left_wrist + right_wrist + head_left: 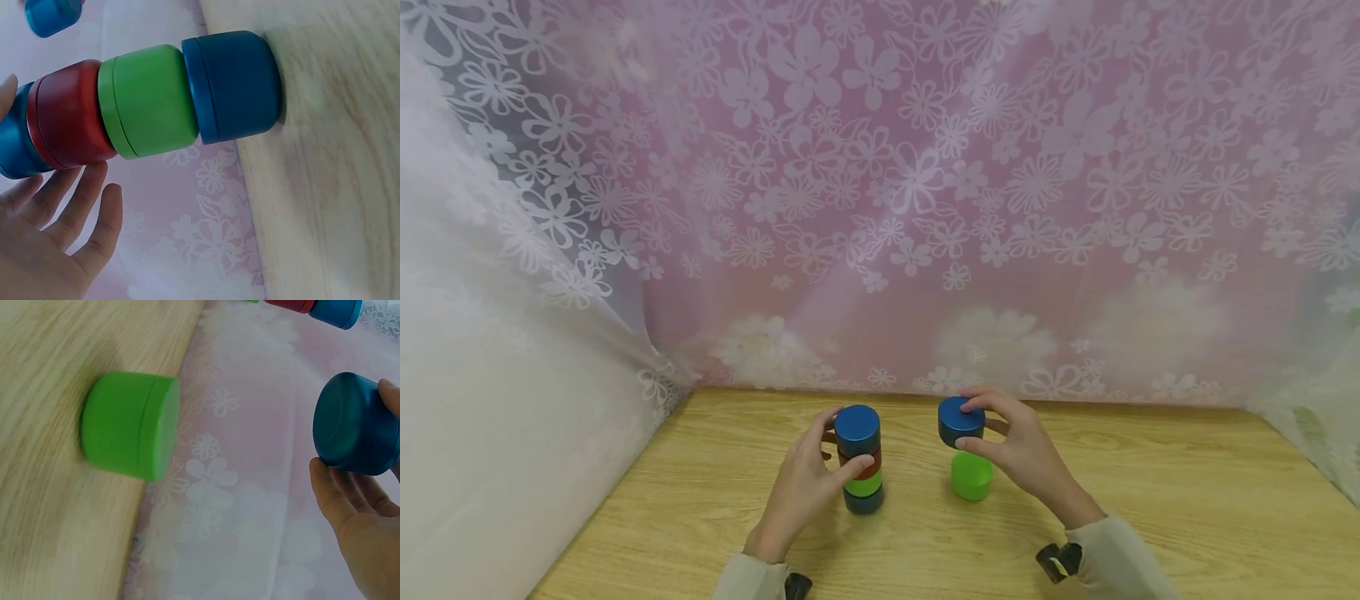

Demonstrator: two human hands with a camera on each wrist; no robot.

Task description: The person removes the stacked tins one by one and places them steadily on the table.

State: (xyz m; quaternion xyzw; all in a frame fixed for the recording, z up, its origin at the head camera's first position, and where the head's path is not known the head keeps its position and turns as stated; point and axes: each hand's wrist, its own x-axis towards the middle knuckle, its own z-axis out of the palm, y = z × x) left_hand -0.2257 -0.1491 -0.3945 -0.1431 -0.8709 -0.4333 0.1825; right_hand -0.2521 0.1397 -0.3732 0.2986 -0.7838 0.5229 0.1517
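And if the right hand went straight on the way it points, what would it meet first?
Most likely the flowered cloth behind the table, with the blue container in the right hand leading. The line seems to pass beyond the stack, though depth is hard to judge.

The head view faces forward and down over the wood-grain tabletop (pixel 1150 483) to its far edge. Both wrist views sit low, close, rolled sideways, sharing the stacked tins (pixel 147 100) and probably that edge.

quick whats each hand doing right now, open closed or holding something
Left hand: holding the stack of containers near its top.
Right hand: holding a blue container above the table.
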